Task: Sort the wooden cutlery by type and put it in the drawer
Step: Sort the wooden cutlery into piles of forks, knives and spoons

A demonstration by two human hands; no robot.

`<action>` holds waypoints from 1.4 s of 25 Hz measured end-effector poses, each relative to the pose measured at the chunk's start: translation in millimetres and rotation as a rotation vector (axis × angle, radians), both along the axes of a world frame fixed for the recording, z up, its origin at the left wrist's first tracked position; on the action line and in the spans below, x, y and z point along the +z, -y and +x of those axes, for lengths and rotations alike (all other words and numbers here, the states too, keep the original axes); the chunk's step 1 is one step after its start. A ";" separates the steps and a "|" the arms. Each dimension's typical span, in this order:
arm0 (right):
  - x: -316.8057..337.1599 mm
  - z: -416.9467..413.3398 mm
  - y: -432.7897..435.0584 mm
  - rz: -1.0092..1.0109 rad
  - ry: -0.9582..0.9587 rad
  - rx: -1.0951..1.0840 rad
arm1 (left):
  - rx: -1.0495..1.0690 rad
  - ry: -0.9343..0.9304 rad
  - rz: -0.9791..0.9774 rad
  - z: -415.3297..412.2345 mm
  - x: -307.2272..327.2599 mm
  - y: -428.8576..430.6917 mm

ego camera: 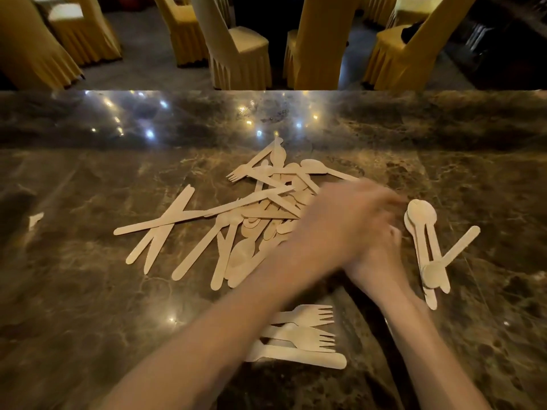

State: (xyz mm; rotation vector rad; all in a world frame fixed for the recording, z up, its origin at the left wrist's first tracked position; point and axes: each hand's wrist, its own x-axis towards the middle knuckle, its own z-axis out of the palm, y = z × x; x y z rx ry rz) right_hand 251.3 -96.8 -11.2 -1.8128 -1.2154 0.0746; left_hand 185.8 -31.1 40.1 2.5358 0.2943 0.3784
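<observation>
Both forearms enter from the near edge and cross over the marble counter (88,291). Left hand (340,220) lies on top, reaching across to the right; right hand (376,261) sits beneath it, mostly covered. Both are motion-blurred. Left fingers appear loosely curled toward the right, but grip state cannot be determined; same for the right hand, and no utensil is visibly held by either.

Small fork group (305,327): just nearer the camera than the hands, partly under the left forearm. At least two forks with tines pointing right, plus one flat handle (296,355) lying alongside them on the near side.

Spoon group (426,247): just right of the hands, stacked roughly parallel with bowls mostly at the far end; one spoon lies crosswise over the stack, bowl toward the camera.

Unsorted wooden cutlery pile (251,211): left of and beyond the hands, a tangled heap of forks, spoons and flat handles, several fanning out to the left. Right edge of the heap is hidden by the left hand.

Yellow-covered chairs (236,45) stand beyond the counter's far edge.
</observation>
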 end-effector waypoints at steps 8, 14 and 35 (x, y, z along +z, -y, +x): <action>6.5 24.5 66.9 -0.356 0.092 -0.460 | 0.563 -0.415 0.031 -112.4 -49.8 -147.8; -14.1 31.6 105.3 -0.593 0.050 -0.695 | 0.470 -0.359 0.063 -105.7 -51.0 -144.7; -13.0 47.3 1.7 -0.493 0.296 -0.268 | 0.992 -0.165 -0.441 -200.8 -46.0 -153.5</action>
